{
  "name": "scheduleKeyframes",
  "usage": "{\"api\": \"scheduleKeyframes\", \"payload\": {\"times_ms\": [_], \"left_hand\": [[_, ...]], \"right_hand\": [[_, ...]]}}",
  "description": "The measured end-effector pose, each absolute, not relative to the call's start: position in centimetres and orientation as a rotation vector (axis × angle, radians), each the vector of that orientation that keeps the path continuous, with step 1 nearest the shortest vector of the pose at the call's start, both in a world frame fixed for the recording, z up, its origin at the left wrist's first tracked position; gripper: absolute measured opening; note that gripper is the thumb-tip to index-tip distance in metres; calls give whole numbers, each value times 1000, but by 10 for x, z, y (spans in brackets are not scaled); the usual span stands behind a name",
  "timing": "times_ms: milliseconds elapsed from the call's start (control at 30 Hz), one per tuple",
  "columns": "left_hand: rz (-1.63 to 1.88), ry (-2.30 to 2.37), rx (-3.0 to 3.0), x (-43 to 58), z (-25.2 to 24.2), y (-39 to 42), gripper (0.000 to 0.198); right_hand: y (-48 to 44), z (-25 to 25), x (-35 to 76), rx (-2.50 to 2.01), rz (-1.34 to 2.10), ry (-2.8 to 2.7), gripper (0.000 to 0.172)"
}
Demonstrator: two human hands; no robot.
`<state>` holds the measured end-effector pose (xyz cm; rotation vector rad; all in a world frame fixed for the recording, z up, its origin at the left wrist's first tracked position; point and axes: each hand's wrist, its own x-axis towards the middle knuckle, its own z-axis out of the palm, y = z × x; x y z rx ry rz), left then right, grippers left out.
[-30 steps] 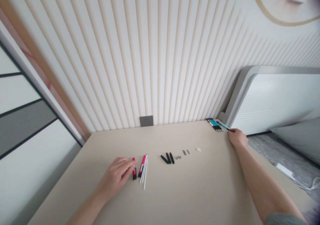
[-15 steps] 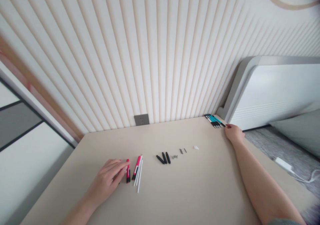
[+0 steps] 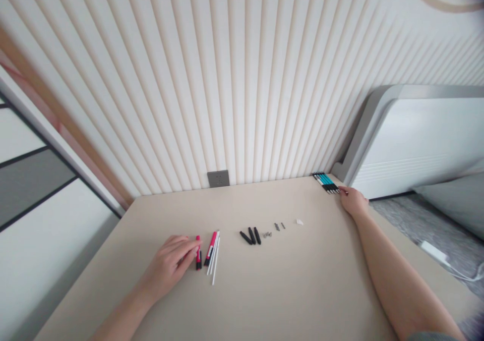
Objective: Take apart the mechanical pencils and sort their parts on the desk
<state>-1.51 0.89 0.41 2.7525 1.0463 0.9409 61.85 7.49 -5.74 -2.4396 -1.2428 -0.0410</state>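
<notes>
At the back right corner, my right hand (image 3: 354, 201) has its fingertips closed at the near end of the outermost pen in a row of blue-and-black pens (image 3: 325, 183). The pens lie side by side. My left hand (image 3: 170, 260) rests at the left of the table, fingers stretched out, the tips touching a pink-and-black pen barrel (image 3: 198, 260); part of what lies under it is hidden. Just right of it are more pink-and-black barrels (image 3: 210, 248) and several thin white refills (image 3: 215, 260).
Mid-table lie three black pen grips (image 3: 252, 236), small metal springs (image 3: 267, 235), grey clip-like pieces (image 3: 277, 226) and small white pieces (image 3: 299, 222). A ribbed wall with a dark socket (image 3: 218, 178) borders the table (image 3: 272, 290). On the right are a headboard (image 3: 408, 144) and a white charger (image 3: 434, 253).
The outermost blue pen has moved in against the row, with my right hand at its end. My left hand stays by the pink barrels. The view has shifted slightly.
</notes>
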Motion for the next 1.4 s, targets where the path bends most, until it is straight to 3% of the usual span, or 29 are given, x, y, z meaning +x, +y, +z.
{"api": "scheduleKeyframes", "payload": {"times_ms": [333,500,667,1067,1233,1400], "left_hand": [[824,1079,2706,-12,7,7,22],[764,1137,2686,-8,12,5,23],[632,1160,2700,-7,16,2,26],[482,1265,2699,-35,11,4,72],[434,1297,2662,-36,8,3,76],[408,1307,2651,-45,13,5,88]], "right_hand": [[69,-59,617,-2312,-136,-1259,45],[67,-52,602,-1983,-389,-1162,38],[68,-22,532,-1704,-431,-1348,31],[-26,30,252,-966,-155,-2385,23],[-25,17,238,-896,-153,-2402,21],[-16,11,280,-1113,-36,-2186,19]]}}
